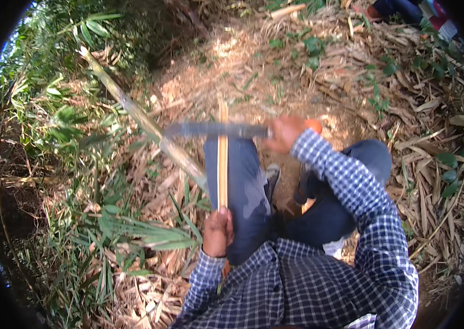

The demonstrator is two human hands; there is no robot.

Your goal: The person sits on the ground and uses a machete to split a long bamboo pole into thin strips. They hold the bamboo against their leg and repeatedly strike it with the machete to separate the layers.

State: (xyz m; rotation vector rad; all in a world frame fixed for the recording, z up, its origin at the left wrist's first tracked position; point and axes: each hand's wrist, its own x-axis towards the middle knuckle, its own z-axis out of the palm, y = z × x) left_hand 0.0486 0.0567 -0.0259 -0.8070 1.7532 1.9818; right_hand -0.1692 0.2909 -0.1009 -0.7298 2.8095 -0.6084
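Note:
My left hand [218,232] grips the near end of a long, thin bamboo strip [222,164] that lies along my left thigh and points away from me. My right hand [285,133] holds a long knife by an orange handle [314,125]. Its grey blade [215,130] lies crosswise over the far part of the strip, pointing left. I sit on the ground in dark blue trousers and a blue checked shirt.
A long bamboo stalk [144,119] lies diagonally at the left, from upper left toward my knee. Green bamboo leaves [133,233] and dry husks cover the ground. Another person's legs [407,10] show at the top right.

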